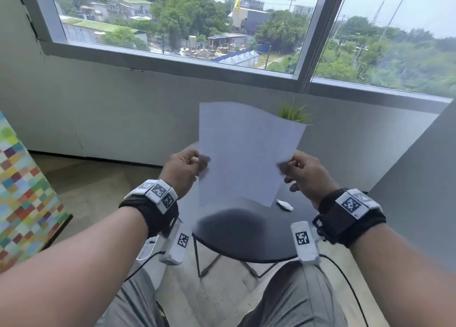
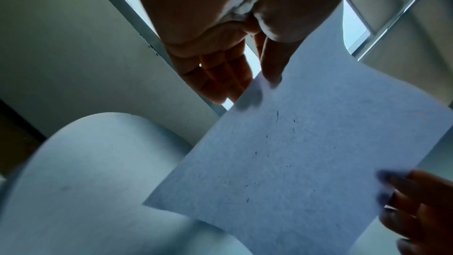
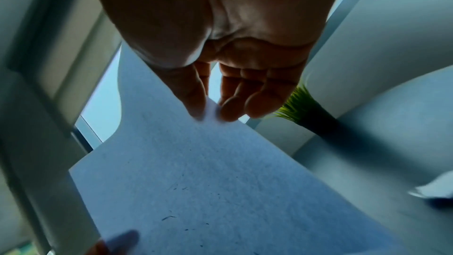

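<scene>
The left hand (image 1: pixel 183 170) and the right hand (image 1: pixel 304 172) each pinch one side edge of the sheet of paper (image 1: pixel 243 151) — probably to keep it flat. It is held upright in the air above the round black table (image 1: pixel 246 240), in front of the window (image 1: pixel 187 23).

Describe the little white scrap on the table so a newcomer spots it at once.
Below the window stands a round black table. On its right half, by the lower right corner of the held sheet of paper, lies the white scrap. Unlike that flat sheet, it is tiny, crumpled and on the tabletop.
</scene>
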{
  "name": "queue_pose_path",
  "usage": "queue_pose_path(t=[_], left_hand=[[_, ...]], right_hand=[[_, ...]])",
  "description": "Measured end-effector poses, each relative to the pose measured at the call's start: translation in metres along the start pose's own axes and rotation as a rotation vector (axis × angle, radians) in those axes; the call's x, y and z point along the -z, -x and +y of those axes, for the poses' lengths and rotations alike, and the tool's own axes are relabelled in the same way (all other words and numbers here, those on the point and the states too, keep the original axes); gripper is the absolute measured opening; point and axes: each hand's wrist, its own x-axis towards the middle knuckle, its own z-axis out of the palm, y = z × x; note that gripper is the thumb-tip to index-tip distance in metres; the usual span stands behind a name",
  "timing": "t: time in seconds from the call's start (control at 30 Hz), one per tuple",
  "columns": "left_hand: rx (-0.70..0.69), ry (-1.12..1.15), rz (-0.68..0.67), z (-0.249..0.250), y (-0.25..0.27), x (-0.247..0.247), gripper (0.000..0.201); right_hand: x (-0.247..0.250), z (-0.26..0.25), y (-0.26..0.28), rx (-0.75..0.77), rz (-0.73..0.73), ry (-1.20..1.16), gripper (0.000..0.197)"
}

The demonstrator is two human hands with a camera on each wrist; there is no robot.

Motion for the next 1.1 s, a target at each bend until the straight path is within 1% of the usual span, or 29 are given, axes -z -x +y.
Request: queue_pose_path(t=[0.07,0.13,0.23,0.27,0.3,0.37,0.43,0.5,0.53,0.57,0.6,0.63,0.7,0.77,0.83,0.87,0.9,0.93,1.0,1.07,1.1], left_hand=[[0.090,-0.149,-0.106,-0.019,0.004,-0.002,0.018],[0.142,-0.196,-0.189,-0.028,0.006,-0.004,0.013],[0.144,-0.188,-0.184,-0.017,0.002,-0.008,0.004],[0.150,-0.175,-0.179,-0.011,0.001,-0.010,0.006],[0.166,-0.180,-0.166,-0.010,-0.001,-0.011,0.014],[0.224,-0.181,-0.160,-0.011,-0.002,-0.014,0.023],[0.299,-0.235,-0.196,-0.020,0.002,-0.019,0.030],[0.361,-0.367,-0.250,-0.035,0.008,-0.022,0.038],[0.379,-0.442,-0.272,-0.043,0.013,-0.023,0.036],[0.398,-0.503,-0.274,-0.053,0.015,-0.024,0.035],[0.423,-0.523,-0.262,-0.060,0.019,-0.025,0.040],[0.449,-0.524,-0.243,-0.065,0.020,-0.025,0.048],[0.480,-0.536,-0.197,-0.067,0.021,-0.026,0.058],[0.446,-0.627,-0.161,-0.068,0.017,-0.025,0.073],[0.371,-0.799,-0.131,-0.065,0.012,-0.023,0.096],[0.334,-0.881,-0.126,-0.064,0.008,-0.023,0.101],[0.295,-0.956,-0.138,-0.064,0.004,-0.023,0.102],[0.257,-1.020,-0.172,-0.063,0.000,-0.022,0.100],[0.197,-1.127,-0.305,-0.069,-0.009,-0.021,0.097],[0.180,-1.187,-0.435,-0.076,-0.015,-0.020,0.096],[0.183,-1.202,-0.476,-0.079,-0.016,-0.019,0.095]], right_hand=[[-0.009,0.012,0.008,-0.075,-0.050,0.122,0.012],[-0.014,0.017,0.011,-0.100,-0.059,0.162,0.013],[-0.013,0.016,0.001,-0.035,-0.031,0.143,0.013],[-0.012,0.015,-0.004,-0.027,-0.019,0.144,0.014],[-0.010,0.017,-0.009,-0.029,-0.014,0.148,0.014],[-0.007,0.027,-0.019,-0.065,-0.019,0.175,0.013],[-0.006,0.047,-0.025,-0.149,-0.050,0.233,0.008],[-0.006,0.072,-0.026,-0.241,-0.097,0.358,0.004],[-0.007,0.085,-0.026,-0.281,-0.132,0.477,0.010],[-0.007,0.096,-0.025,-0.314,-0.175,0.623,0.021],[-0.007,0.106,-0.023,-0.325,-0.217,0.764,0.031],[-0.007,0.113,-0.022,-0.315,-0.247,0.860,0.036],[-0.006,0.127,-0.021,-0.294,-0.263,0.906,0.037],[-0.004,0.134,-0.021,-0.290,-0.230,0.898,0.030],[-0.003,0.136,-0.024,-0.282,-0.220,0.926,0.022],[-0.004,0.136,-0.026,-0.278,-0.228,0.943,0.020],[-0.004,0.135,-0.030,-0.271,-0.237,0.955,0.018],[-0.005,0.133,-0.033,-0.261,-0.249,0.963,0.017],[-0.005,0.131,-0.042,-0.241,-0.292,0.976,0.018],[-0.006,0.125,-0.049,-0.219,-0.330,0.996,0.018],[-0.006,0.121,-0.051,-0.204,-0.331,0.992,0.018]])
